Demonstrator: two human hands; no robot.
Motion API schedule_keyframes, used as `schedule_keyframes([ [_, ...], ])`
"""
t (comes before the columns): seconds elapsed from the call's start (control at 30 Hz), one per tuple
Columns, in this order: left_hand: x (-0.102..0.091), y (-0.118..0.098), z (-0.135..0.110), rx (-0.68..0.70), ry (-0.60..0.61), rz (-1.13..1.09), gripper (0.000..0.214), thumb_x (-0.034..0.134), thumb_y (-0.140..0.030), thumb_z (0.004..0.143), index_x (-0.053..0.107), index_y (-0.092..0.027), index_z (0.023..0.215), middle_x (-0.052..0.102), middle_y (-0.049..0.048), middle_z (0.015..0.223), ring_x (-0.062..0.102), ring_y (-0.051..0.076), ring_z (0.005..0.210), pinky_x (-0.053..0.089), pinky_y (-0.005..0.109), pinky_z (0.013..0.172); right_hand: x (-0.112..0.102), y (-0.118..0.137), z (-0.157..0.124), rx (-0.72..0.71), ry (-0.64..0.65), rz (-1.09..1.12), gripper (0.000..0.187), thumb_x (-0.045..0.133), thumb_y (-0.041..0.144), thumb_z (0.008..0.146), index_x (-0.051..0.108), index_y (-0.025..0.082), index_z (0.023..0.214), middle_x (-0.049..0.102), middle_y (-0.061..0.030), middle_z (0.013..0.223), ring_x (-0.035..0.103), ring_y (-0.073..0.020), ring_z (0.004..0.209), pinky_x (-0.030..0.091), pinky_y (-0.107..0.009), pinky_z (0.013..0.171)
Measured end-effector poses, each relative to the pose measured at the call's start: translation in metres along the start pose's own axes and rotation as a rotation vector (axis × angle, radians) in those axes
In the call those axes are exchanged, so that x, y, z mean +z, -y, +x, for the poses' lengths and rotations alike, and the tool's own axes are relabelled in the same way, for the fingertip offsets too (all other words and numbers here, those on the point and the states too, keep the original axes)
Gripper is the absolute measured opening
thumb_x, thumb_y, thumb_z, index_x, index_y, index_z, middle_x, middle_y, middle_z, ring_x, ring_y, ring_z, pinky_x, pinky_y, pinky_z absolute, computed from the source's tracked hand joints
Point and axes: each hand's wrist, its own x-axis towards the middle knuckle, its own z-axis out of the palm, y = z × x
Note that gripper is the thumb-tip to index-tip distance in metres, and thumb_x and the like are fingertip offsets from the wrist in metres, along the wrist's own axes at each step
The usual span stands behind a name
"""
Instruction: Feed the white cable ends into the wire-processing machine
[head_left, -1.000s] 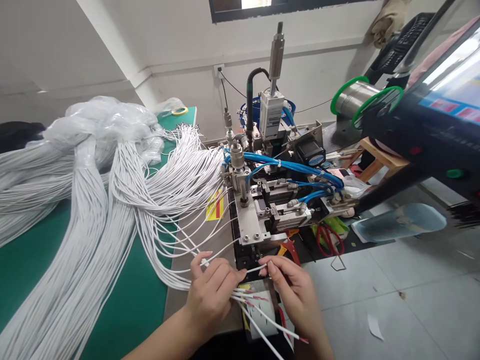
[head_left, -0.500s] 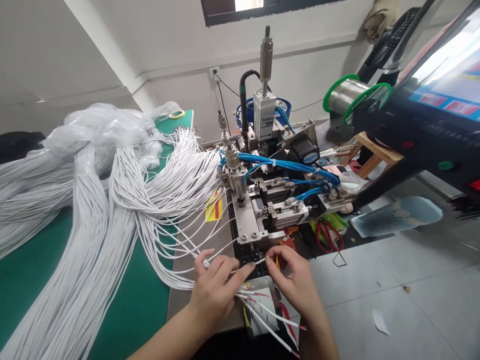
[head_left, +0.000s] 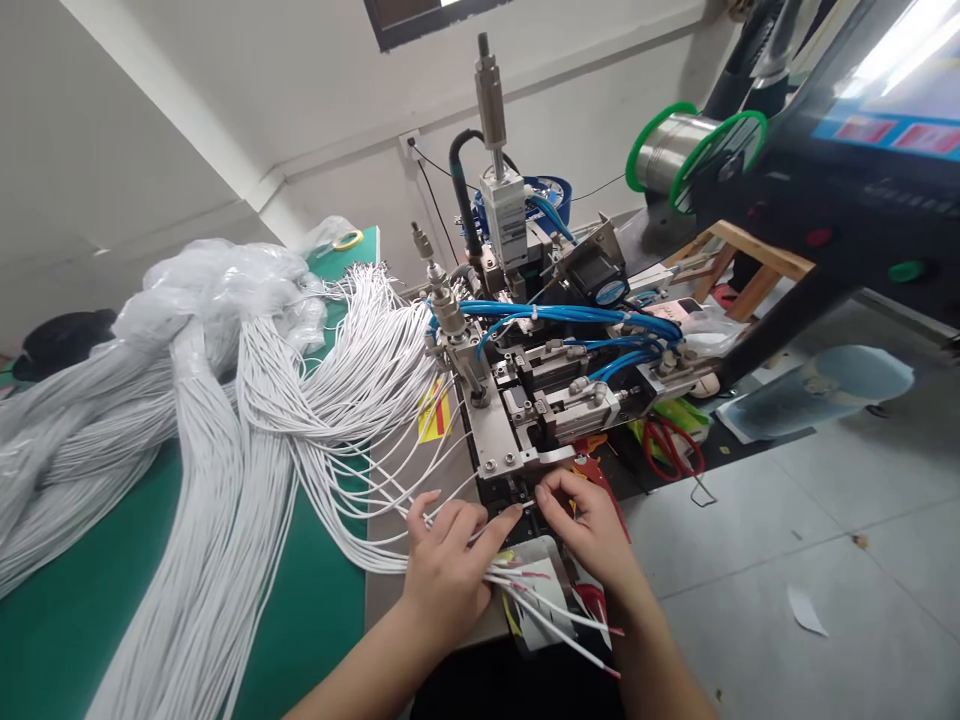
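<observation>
My left hand [head_left: 454, 560] is closed around several white cables [head_left: 559, 608], whose stripped ends with reddish wires stick out to the right beneath it. Its index finger reaches to one short white cable end [head_left: 529, 503] at the front of a metal machine fixture [head_left: 499, 455]. On the other side, my right hand [head_left: 585, 520] pinches that same cable end between thumb and index finger. The exact tip is hidden by the fingers. More white cables run from the left hand back to a large bundle [head_left: 270, 400] on the green mat [head_left: 337, 540].
Blue air hoses [head_left: 570, 313] and steel cylinders [head_left: 491, 100] rise behind the hands. A solder wire spool [head_left: 679, 155] and a dark control panel [head_left: 847, 190] stand at the right. Red-handled scissors [head_left: 664, 450] lie beyond my right hand. Plastic wrap [head_left: 217, 285] covers cable ends.
The camera view has shifted slightly, so the machine sits a little higher and the bundle further right. Both hands keep their grip on the cable at nearly the same spot on the fixture.
</observation>
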Motion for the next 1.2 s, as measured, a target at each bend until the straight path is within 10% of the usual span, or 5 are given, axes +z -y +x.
schedule_keyframes([
  [0.67, -0.002, 0.000, 0.004, 0.040, 0.213, 0.119, 0.069, 0.043, -0.006, 0.070, 0.048, -0.034, 0.132, 0.053, 0.0005, 0.076, 0.050, 0.017, 0.072, 0.025, 0.044, 0.092, 0.012, -0.021, 0.002, 0.187, 0.063, 0.378, 0.028, 0.052, 0.037, 0.086, 0.046, 0.018, 0.065, 0.037, 0.0048, 0.061, 0.034, -0.0099, 0.056, 0.028, -0.022, 0.052],
  [1.2, -0.004, 0.000, -0.005, 0.000, -0.117, -0.027, 0.033, 0.039, -0.021, 0.089, 0.068, -0.023, 0.106, 0.068, 0.0055, 0.091, 0.058, 0.021, 0.090, 0.024, 0.045, 0.098, 0.004, -0.008, -0.008, 0.156, -0.038, 0.137, 0.031, 0.051, 0.041, 0.089, 0.048, 0.018, 0.067, 0.038, 0.0044, 0.060, 0.034, -0.0100, 0.055, 0.027, -0.023, 0.051],
])
